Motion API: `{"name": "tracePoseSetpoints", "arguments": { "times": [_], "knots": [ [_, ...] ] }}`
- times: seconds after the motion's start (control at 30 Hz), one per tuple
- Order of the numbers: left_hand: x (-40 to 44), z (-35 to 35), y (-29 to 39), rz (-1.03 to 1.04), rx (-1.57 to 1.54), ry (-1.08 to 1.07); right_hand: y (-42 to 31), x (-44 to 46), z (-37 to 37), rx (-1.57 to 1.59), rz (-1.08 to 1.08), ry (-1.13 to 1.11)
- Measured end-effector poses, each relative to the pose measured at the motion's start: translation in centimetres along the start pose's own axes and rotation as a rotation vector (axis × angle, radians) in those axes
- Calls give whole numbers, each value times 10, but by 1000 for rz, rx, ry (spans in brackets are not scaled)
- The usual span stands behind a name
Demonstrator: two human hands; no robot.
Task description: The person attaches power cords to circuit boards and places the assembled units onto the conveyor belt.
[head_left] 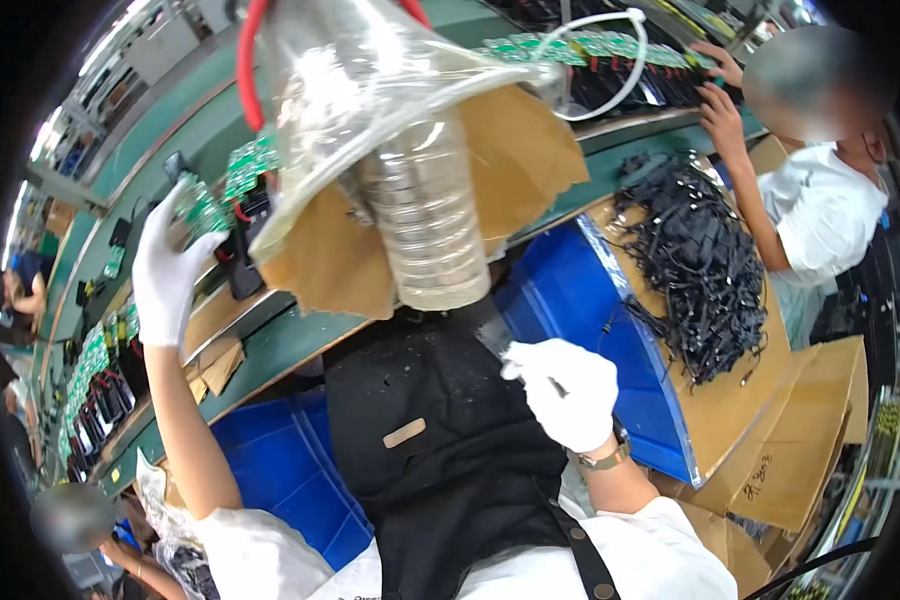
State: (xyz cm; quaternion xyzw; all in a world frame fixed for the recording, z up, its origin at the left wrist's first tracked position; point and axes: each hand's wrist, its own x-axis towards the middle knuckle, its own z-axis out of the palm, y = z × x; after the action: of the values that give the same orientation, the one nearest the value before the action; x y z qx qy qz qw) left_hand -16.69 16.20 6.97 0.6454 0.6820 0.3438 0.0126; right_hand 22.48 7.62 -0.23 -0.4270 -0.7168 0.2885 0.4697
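Note:
My left hand, in a white glove, reaches up at the left. Its thumb and fingers curl around the edge of a green circuit board, with a black case hanging just below. In front of my black apron is my right hand, also gloved, its fingers pinched together. What it holds, if anything, I cannot make out; a greyish patch shows beside the fingertips. More green circuit boards stand in a row close to my left hand.
A clear plastic bottle hangs ahead among plastic film and brown paper. Blue bins flank me, with a heap of black cables on cardboard at right. A co-worker's hands touch a further row of boards.

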Motion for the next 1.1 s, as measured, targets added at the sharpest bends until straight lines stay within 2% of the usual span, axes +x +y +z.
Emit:
{"name": "tracePoseSetpoints", "arguments": {
  "times": [0.03, 0.1, 0.17, 0.2, 0.27, 0.37, 0.43, 0.5, 0.53, 0.57, 0.63, 0.7, 0.73, 0.77, 0.8, 0.83, 0.9, 0.93, 0.97, 1.03, 1.1],
  "knots": [
    [-10, -1, 9, -73, 30, 80, -1, -2, -3, -5, 47, -49],
    [-26, 2, 10, -196, -420, 180, 11, -8, -8, -106, -82, 12],
    [-35, 9, 8, -240, -556, 351, 22, -13, -24, -374, -63, -36],
    [-45, 6, -20, -41, -94, 330, 21, -12, -32, -406, 11, -12],
    [-47, 12, -33, -252, -1042, 476, 26, -10, -47, -474, 25, 92],
    [-65, 5, -33, -326, -1416, 477, 36, -7, -63, -700, 55, 178],
    [-77, 2, -35, -362, -1254, 487, 49, -12, -70, -790, 87, 124],
    [-92, 0, -39, -219, -1850, 406, 59, -16, -71, -855, 79, 34],
    [-102, 2, -31, -219, -1982, 378, 64, -16, -68, -866, 53, 41],
    [-108, 3, -31, -219, -1982, 380, 65, -16, -68, -866, 52, 40],
    [-117, 6, -27, -144, -2384, 186, 64, -13, -67, -813, 72, 54],
    [-128, 7, -19, -178, -2272, 248, 51, -5, -72, -750, 58, 166],
    [-133, 8, -17, -177, -2178, 265, 43, 1, -79, -861, -52, 240],
    [-139, 8, -14, -179, -2084, 281, 36, 6, -83, -816, -44, 393],
    [-142, 7, -10, -268, -1923, 341, 25, 13, -89, -850, -46, 526],
    [-144, 7, -10, -269, -1924, 340, 20, 16, -95, -893, -64, 662],
    [-144, 9, -7, -331, -1685, 320, 16, 23, -104, -725, -50, 912],
    [-143, 9, 1, -429, -1568, 358, 8, 25, -107, -687, -33, 988],
    [-143, 9, 8, -429, -1568, 361, 0, 27, -108, -648, -16, 1062],
    [-141, 10, 24, -456, -1499, 376, -6, 28, -115, -590, -268, 1104],
    [-142, 15, 40, -519, -1412, 456, -13, 24, -123, -512, -296, 1061]
  ]
}}
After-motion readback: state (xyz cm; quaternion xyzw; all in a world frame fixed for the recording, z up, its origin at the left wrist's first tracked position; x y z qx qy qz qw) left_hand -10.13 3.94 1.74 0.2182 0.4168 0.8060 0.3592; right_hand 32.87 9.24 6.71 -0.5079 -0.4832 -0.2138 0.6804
